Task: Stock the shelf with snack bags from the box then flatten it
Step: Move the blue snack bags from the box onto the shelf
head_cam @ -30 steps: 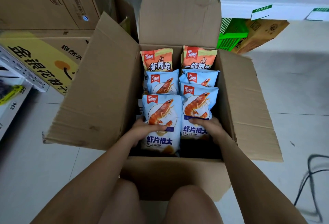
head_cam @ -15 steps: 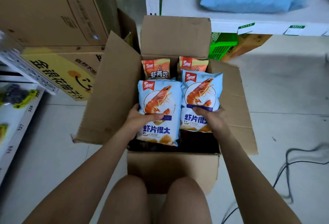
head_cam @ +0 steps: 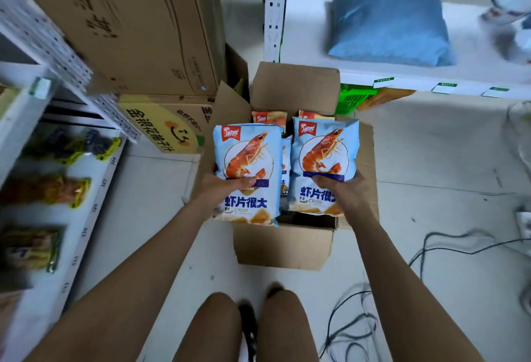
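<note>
Head view: your left hand [head_cam: 222, 186] and right hand [head_cam: 344, 192] each pinch a blue shrimp-crisp bag [head_cam: 248, 172] at mid-height, upright above the open box [head_cam: 284, 243], likely so faces show when shelved; orange bags [head_cam: 268, 118] remain inside.

Shop stockroom: price-tagged shelving [head_cam: 431, 82], cartons [head_cam: 138, 31]

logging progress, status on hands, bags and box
Left hand grips one blue shrimp chip bag, right hand another, both above the open box. Orange bags remain inside. Nothing blocking.
</note>
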The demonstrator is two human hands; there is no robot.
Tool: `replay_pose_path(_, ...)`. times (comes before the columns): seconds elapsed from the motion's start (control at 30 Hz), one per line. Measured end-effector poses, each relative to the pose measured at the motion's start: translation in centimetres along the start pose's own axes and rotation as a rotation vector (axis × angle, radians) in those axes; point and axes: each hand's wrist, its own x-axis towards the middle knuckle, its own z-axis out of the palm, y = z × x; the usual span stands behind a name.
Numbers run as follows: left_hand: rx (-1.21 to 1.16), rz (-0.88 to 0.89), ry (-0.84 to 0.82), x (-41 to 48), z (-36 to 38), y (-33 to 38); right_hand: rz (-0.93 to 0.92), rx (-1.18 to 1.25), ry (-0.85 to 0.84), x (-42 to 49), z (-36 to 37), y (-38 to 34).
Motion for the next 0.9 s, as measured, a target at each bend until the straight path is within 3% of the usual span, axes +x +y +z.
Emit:
replay_pose_path(0.5,-0.061,-0.018,0.147,-17.1,-8.7,4.9,-0.018,-0.180,-0.019,-13.7,0.1,-10.0)
replay_pose_path(0.9,-0.400,0.011,0.507,-34.5,-13.6,1.9,-0.236,-0.230,-0.384,-25.2,2.5,-14.2)
